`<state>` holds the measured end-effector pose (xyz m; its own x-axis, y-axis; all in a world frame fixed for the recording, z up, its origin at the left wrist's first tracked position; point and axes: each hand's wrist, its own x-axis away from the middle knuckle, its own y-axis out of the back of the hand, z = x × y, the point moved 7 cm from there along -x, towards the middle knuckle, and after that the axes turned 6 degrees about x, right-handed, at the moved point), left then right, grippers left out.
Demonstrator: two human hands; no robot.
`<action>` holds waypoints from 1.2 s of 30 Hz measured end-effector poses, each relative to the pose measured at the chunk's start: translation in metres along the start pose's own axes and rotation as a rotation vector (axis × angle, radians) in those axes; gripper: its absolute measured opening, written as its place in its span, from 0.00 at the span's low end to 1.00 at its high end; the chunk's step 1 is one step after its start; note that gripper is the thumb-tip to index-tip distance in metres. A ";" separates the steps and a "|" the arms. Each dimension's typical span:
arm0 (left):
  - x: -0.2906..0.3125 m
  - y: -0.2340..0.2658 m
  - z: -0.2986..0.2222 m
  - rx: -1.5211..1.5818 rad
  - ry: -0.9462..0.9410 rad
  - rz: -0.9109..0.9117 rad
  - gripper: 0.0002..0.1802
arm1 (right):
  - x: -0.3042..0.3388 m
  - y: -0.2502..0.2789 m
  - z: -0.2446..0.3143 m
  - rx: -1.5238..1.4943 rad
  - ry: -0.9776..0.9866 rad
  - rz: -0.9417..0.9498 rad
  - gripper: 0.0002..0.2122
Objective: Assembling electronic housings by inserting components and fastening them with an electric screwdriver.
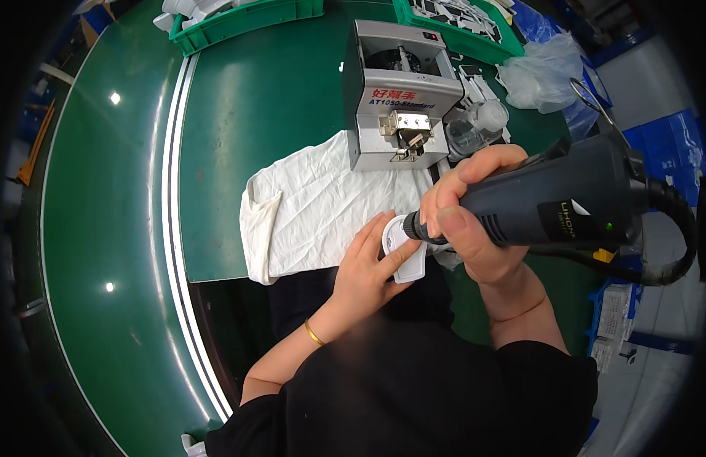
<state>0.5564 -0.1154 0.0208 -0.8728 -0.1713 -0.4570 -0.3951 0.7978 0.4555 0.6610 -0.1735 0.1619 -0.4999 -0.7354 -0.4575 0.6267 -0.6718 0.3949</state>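
Observation:
My right hand [475,209] is wrapped round a black electric screwdriver [547,198], which lies nearly level with its nose pointing left. The nose meets a small white plastic part [408,266] with a rounded end. My left hand [364,266] grips that part from its left side, thumb over the top and fingers along the far edge. The bit's tip and any screw under it are hidden by the tool's nose. Beneath and beyond the hands, a white cloth [315,206] is spread at the front edge of the green table.
A grey screw feeder machine [399,99] stands just beyond the cloth. Right of it are a clear container [475,126] and plastic bags [543,72]. Green crates [246,21] with parts sit at the back. A thick cable [677,236] loops from the screwdriver. A conveyor [102,228] runs at left.

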 end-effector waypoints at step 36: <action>0.007 0.128 0.018 -0.268 0.225 -0.219 0.26 | 0.075 0.244 -0.305 0.213 -0.693 -0.572 0.14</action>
<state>0.5047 -0.0040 0.0621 -0.7886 -0.4665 -0.4006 -0.6136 0.5543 0.5624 0.9589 -0.3649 -0.0189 -0.9886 -0.1296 -0.0763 0.0852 -0.9009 0.4255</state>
